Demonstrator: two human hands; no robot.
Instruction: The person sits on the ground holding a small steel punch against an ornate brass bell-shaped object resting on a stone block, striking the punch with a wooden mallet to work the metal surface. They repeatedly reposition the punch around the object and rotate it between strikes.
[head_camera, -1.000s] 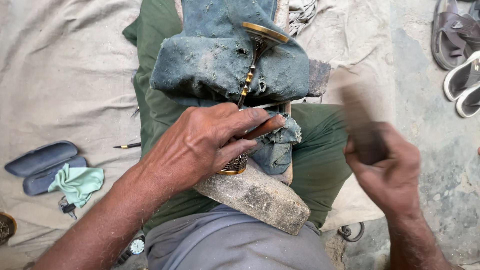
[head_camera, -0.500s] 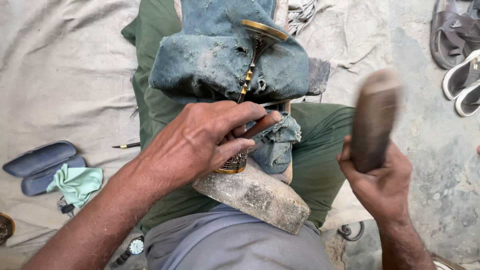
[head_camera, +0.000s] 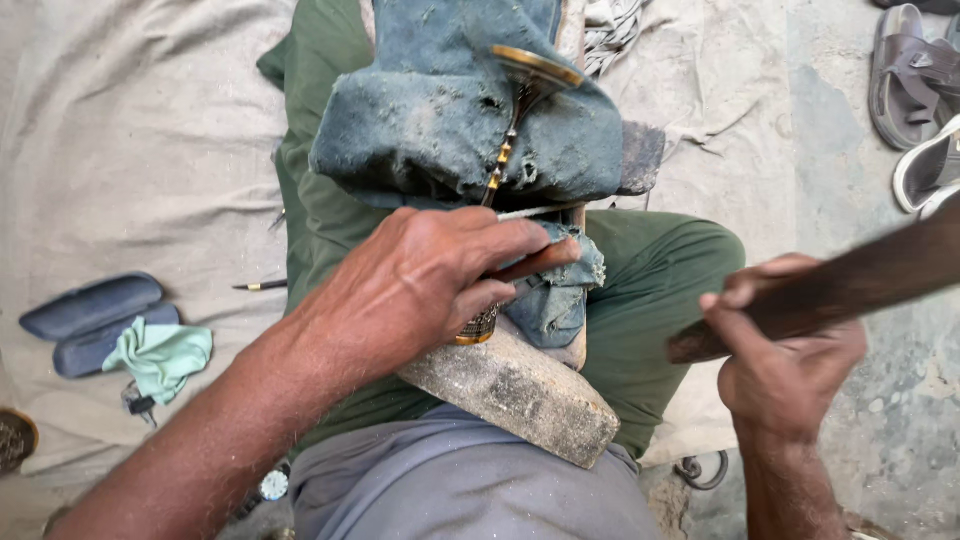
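Note:
My left hand (head_camera: 420, 285) grips a thin reddish-brown tool (head_camera: 535, 262) and presses it down on a slender brass piece (head_camera: 500, 158) with a patterned base (head_camera: 478, 326). The brass piece lies on a worn blue-grey cloth (head_camera: 430, 120) draped over a block. A wooden block (head_camera: 520, 392) rests across my lap under the hand. My right hand (head_camera: 785, 365) is raised at the right and holds a dark wooden mallet (head_camera: 860, 282), which is motion-blurred and angled up to the right.
I sit on a beige ground sheet (head_camera: 130, 150) in green trousers (head_camera: 660, 280). A dark glasses case (head_camera: 90, 318), a mint cloth (head_camera: 160, 355) and a pencil (head_camera: 260, 286) lie at the left. Sandals (head_camera: 915, 90) stand on the concrete at the upper right.
My right hand has swung the mallet from low beside my knee up and outward to the right. The left hand has held still on the tool and brass piece.

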